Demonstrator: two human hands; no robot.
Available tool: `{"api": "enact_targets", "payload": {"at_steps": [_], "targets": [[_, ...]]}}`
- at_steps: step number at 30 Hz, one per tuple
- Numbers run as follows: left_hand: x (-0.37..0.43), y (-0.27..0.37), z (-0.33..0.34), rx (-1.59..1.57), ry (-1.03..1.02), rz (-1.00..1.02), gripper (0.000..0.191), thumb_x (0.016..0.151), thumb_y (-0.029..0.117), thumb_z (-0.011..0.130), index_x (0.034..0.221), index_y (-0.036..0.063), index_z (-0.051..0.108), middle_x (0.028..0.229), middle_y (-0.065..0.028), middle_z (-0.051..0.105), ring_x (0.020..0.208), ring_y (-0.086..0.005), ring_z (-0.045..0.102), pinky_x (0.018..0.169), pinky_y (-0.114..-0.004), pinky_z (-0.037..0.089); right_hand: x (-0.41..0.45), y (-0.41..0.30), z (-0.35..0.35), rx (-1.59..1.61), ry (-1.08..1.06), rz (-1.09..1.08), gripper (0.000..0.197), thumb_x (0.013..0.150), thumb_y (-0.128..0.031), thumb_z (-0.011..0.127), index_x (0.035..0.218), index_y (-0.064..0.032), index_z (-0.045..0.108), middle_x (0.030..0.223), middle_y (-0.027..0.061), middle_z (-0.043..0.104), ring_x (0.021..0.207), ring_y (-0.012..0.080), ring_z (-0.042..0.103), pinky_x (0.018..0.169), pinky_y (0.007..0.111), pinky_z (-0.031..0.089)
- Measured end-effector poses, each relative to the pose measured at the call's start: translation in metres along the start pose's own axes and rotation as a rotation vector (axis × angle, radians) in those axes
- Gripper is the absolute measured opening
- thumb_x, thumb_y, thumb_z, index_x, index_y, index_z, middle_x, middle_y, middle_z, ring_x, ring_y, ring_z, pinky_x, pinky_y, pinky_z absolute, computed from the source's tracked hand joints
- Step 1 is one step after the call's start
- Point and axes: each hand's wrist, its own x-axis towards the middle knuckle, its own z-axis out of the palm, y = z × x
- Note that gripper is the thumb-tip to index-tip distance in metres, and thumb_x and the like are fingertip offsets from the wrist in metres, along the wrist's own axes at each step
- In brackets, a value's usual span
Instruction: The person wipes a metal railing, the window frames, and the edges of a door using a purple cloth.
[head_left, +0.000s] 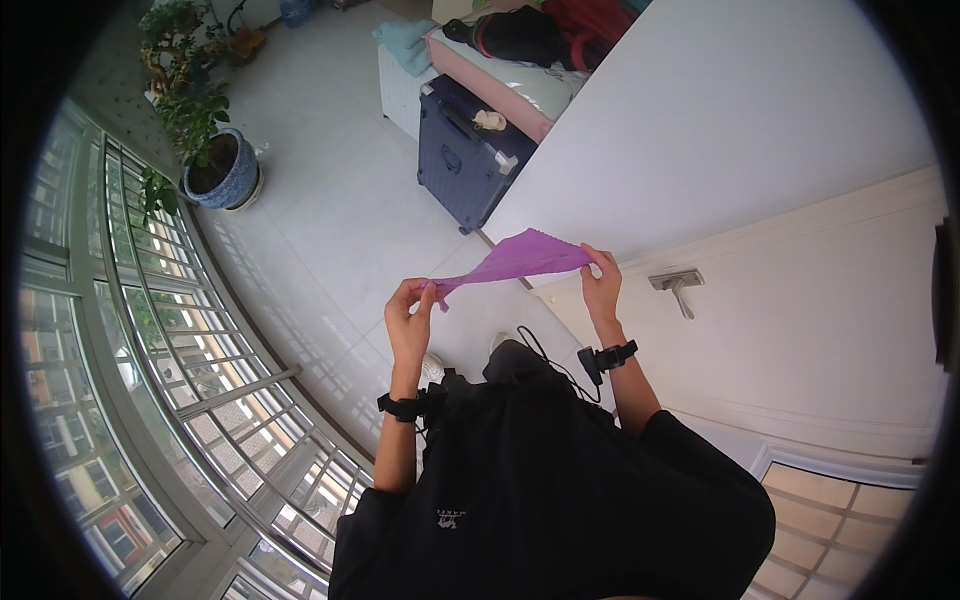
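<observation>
A thin purple plastic bag or film (529, 255) with a finely serrated edge is stretched between my two hands in front of my body. My left hand (409, 315) pinches its narrow, bunched end between thumb and fingers, and a short tail hangs below the grip. At the wider end, my right hand (602, 283) grips a corner between thumb and forefinger. The sheet widens towards the right and its upper edge rises to a point. Whether it has an opening cannot be seen. Black straps with small devices circle both wrists.
Barred windows (225, 352) run along the left, and a white door with a metal handle (679, 289) stands at the right. Ahead are a dark blue suitcase (469, 157), a bed (495, 82) with clothes on it, and a blue plant pot (225, 172) on the tiled floor (322, 150).
</observation>
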Motion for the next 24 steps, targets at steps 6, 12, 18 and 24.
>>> {"api": "enact_targets", "payload": {"at_steps": [6,12,18,24], "targets": [[0.054,-0.018,-0.042,-0.056,0.137,-0.009,0.023,0.1,0.016,0.061,0.087,-0.003,0.066,0.076,-0.0072,0.071,0.072,-0.0107,0.065,0.074,-0.026,0.049,0.041,-0.015,0.066,0.248,-0.336,0.111,0.021,0.085,0.001,0.065,0.105,0.0003,0.072,0.094,0.009,0.069,0.089,0.0178,0.067,0.084,0.029,0.051],[0.12,0.002,-0.088,0.158,0.326,0.006,0.028,0.1,0.022,0.06,0.086,-0.0017,0.066,0.071,-0.0044,0.068,0.069,-0.0093,0.06,0.071,-0.025,0.046,0.124,-0.055,0.179,0.324,-0.703,0.108,0.029,0.089,-0.026,0.074,0.083,0.0021,0.068,0.075,0.0061,0.066,0.071,0.0122,0.06,0.067,0.027,0.046],[0.181,0.032,-0.15,0.224,0.506,0.051,0.032,0.102,0.025,0.058,0.085,-0.0003,0.067,0.07,-0.0041,0.065,0.066,-0.0088,0.056,0.066,-0.025,0.042,0.226,-0.113,0.242,0.396,-1.062,-0.012,0.028,0.082,-0.024,0.08,0.083,-0.0013,0.063,0.076,0.0037,0.063,0.077,0.012,0.058,0.073,0.028,0.045],[0.248,0.072,-0.149,0.323,0.657,0.051,0.032,0.102,0.026,0.059,0.082,0.0007,0.064,0.069,-0.0008,0.057,0.066,-0.0083,0.048,0.063,-0.024,0.037,0.289,-0.11,0.295,0.731,-0.982,0.047,0.016,0.091,-0.014,0.07,0.094,0.001,0.067,0.094,0.0028,0.063,0.092,0.0099,0.06,0.079,0.025,0.047]]}}
